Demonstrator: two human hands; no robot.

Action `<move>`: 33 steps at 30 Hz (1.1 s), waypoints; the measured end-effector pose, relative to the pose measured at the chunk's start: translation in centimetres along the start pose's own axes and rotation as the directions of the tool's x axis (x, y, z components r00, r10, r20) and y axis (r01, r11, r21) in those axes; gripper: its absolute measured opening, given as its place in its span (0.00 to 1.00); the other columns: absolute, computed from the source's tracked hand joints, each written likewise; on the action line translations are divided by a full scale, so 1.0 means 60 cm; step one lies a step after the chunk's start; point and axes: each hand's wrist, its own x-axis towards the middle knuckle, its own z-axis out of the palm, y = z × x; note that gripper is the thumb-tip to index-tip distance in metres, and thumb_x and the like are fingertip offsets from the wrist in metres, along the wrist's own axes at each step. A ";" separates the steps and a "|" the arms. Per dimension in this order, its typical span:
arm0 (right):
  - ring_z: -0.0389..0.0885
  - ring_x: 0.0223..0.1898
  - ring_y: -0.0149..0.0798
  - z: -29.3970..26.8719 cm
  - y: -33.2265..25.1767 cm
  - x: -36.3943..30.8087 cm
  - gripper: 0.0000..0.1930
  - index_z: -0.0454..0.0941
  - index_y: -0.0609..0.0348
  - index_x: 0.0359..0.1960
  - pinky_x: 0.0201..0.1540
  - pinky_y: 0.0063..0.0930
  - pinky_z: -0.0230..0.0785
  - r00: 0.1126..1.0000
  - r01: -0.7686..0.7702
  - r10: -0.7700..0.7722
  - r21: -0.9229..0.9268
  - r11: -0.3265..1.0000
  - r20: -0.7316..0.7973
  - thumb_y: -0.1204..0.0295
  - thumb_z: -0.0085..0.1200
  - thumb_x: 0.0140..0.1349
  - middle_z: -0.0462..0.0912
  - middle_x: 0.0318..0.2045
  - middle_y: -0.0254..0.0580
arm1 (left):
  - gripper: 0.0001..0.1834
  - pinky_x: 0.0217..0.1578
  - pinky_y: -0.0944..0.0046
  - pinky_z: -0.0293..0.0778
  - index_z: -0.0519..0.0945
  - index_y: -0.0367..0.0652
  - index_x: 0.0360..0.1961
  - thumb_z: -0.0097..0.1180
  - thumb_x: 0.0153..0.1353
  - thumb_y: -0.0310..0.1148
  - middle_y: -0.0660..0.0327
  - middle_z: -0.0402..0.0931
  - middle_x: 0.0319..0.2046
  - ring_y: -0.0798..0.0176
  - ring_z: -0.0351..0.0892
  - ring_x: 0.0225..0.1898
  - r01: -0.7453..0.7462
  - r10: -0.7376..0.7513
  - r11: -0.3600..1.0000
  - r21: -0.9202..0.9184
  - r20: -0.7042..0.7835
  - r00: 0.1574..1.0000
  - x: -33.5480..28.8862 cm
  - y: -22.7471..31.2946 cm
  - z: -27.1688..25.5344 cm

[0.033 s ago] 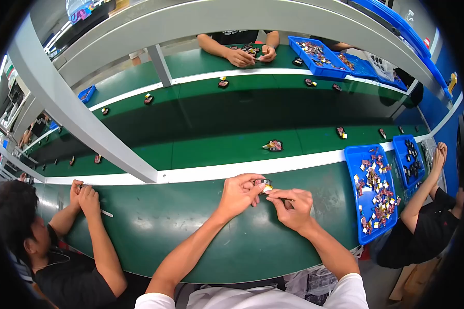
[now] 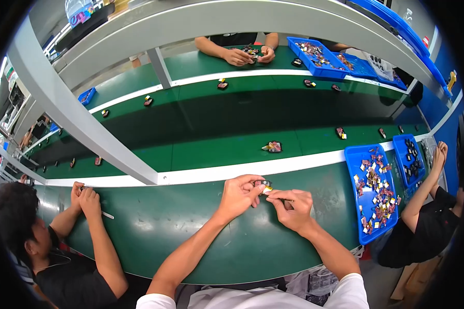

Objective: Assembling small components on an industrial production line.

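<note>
My left hand (image 2: pixel 241 195) is closed around a small black-cased electronic part (image 2: pixel 263 183), held just above the green worktop. A yellow and white tab (image 2: pixel 267 190) shows at the part's lower edge. My right hand (image 2: pixel 293 207) is pinched right beside that tab, fingertips pressed together. A thin dark sliver shows at those fingertips, too small to name. Right of my hands lies a blue tray (image 2: pixel 351 181) holding many loose reddish-brown pieces with white and yellow tabs.
A white rail (image 2: pixel 206 176) divides the worktop (image 2: pixel 180 226) from a green conveyor belt (image 2: pixel 232 123) with scattered small parts. A grey post (image 2: pixel 77 110) rises at left. A smaller blue tray (image 2: pixel 398 154) holds black cases. Co-workers sit left, right and across; a white strip (image 2: pixel 108 215) lies at left.
</note>
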 end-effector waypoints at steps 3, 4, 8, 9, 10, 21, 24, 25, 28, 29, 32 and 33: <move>0.71 0.11 0.26 0.007 0.002 -0.007 0.09 0.84 0.55 0.30 0.18 0.23 0.58 1.000 -0.001 0.001 0.020 1.000 -0.010 0.82 0.69 0.50 0.91 0.30 0.34 | 0.11 0.20 0.70 0.75 0.83 0.27 0.48 0.60 0.66 0.21 0.58 0.84 0.26 0.72 0.79 0.20 -0.013 0.012 1.000 -0.020 -0.033 0.999 -0.003 -0.007 0.003; 0.71 0.11 0.28 0.006 0.001 -0.004 0.08 0.85 0.54 0.30 0.18 0.24 0.60 1.000 0.003 -0.003 -0.002 1.000 -0.009 0.81 0.70 0.50 0.90 0.26 0.33 | 0.11 0.21 0.70 0.76 0.82 0.27 0.48 0.60 0.66 0.20 0.58 0.84 0.26 0.71 0.79 0.20 -0.026 0.026 1.000 0.017 -0.036 0.999 -0.002 -0.002 0.003; 0.68 0.10 0.28 0.018 0.014 -0.015 0.09 0.87 0.55 0.33 0.18 0.25 0.60 0.997 -0.010 0.011 0.014 1.000 -0.075 0.80 0.71 0.50 0.84 0.19 0.31 | 0.12 0.21 0.69 0.79 0.82 0.27 0.48 0.60 0.65 0.20 0.55 0.84 0.28 0.68 0.81 0.21 -0.006 0.008 0.999 0.041 -0.041 0.999 0.001 -0.010 0.000; 0.68 0.10 0.28 0.015 0.011 -0.011 0.09 0.87 0.55 0.33 0.18 0.25 0.60 0.995 -0.005 0.006 0.009 1.000 -0.096 0.80 0.71 0.50 0.84 0.19 0.31 | 0.12 0.21 0.69 0.79 0.82 0.27 0.48 0.60 0.65 0.20 0.55 0.84 0.28 0.68 0.81 0.21 -0.017 0.018 0.998 0.057 -0.028 0.999 0.005 -0.007 -0.003; 0.66 0.10 0.27 0.013 0.007 -0.006 0.09 0.87 0.55 0.33 0.18 0.24 0.59 0.990 -0.058 0.063 0.043 0.997 -0.128 0.80 0.71 0.50 0.83 0.18 0.30 | 0.12 0.22 0.68 0.80 0.81 0.26 0.49 0.60 0.65 0.20 0.53 0.84 0.29 0.66 0.82 0.22 -0.008 0.009 1.000 0.003 -0.087 0.996 0.009 -0.002 -0.010; 0.63 0.11 0.30 -0.003 0.045 -0.009 0.07 0.86 0.52 0.35 0.17 0.28 0.60 0.910 -0.335 0.348 0.093 0.937 -0.224 0.69 0.71 0.56 0.75 0.13 0.33 | 0.19 0.27 0.64 0.81 0.79 0.25 0.51 0.63 0.65 0.31 0.51 0.83 0.34 0.62 0.86 0.27 0.133 0.169 0.787 0.602 -0.418 0.892 0.126 0.058 -0.150; 0.70 0.13 0.34 -0.005 0.025 0.006 0.08 0.84 0.53 0.36 0.20 0.31 0.65 0.914 -0.329 0.347 0.120 0.937 -0.211 0.69 0.69 0.57 0.82 0.18 0.35 | 0.19 0.33 0.62 0.79 0.79 0.27 0.53 0.62 0.65 0.28 0.48 0.79 0.41 0.58 0.84 0.31 0.112 0.814 0.021 0.993 -0.083 0.575 0.097 0.002 -0.211; 0.74 0.16 0.37 -0.017 0.032 -0.005 0.08 0.83 0.53 0.36 0.23 0.33 0.67 0.906 -0.364 0.377 0.101 0.926 -0.191 0.69 0.68 0.58 0.84 0.21 0.36 | 0.17 0.33 0.61 0.77 0.80 0.29 0.52 0.62 0.63 0.26 0.49 0.78 0.41 0.59 0.80 0.30 0.011 0.751 0.222 0.975 -0.178 0.635 0.072 0.007 -0.160; 0.80 0.20 0.43 -0.021 0.030 -0.003 0.07 0.81 0.53 0.36 0.26 0.36 0.71 0.901 -0.390 0.400 0.092 0.916 -0.168 0.69 0.67 0.59 0.87 0.25 0.39 | 0.12 0.30 0.62 0.71 0.82 0.34 0.48 0.61 0.63 0.24 0.53 0.79 0.40 0.62 0.73 0.26 -0.249 0.702 0.459 0.853 -0.176 0.691 0.003 0.008 -0.073; 0.82 0.22 0.45 -0.019 0.028 -0.001 0.06 0.81 0.53 0.36 0.27 0.38 0.72 0.891 -0.413 0.420 0.077 0.908 -0.172 0.70 0.66 0.60 0.87 0.26 0.40 | 0.08 0.29 0.65 0.71 0.84 0.35 0.44 0.61 0.65 0.26 0.56 0.80 0.36 0.65 0.71 0.25 -0.238 0.661 0.511 0.826 -0.200 0.724 -0.011 0.001 -0.047; 0.82 0.23 0.46 -0.012 0.022 0.009 0.06 0.81 0.53 0.36 0.28 0.38 0.73 0.882 -0.446 0.452 0.073 0.892 -0.130 0.70 0.65 0.60 0.87 0.26 0.41 | 0.08 0.31 0.69 0.74 0.86 0.33 0.35 0.62 0.68 0.29 0.62 0.83 0.27 0.73 0.78 0.29 -0.297 0.559 0.612 0.733 -0.136 0.818 -0.030 -0.015 -0.004; 0.81 0.20 0.43 -0.004 0.027 0.005 0.06 0.81 0.53 0.35 0.26 0.37 0.72 0.889 -0.401 0.416 0.109 0.909 -0.194 0.70 0.66 0.59 0.84 0.23 0.40 | 0.07 0.28 0.61 0.73 0.86 0.35 0.32 0.64 0.65 0.29 0.55 0.81 0.25 0.62 0.78 0.24 -0.341 0.575 0.641 0.688 -0.136 0.807 -0.031 -0.017 0.020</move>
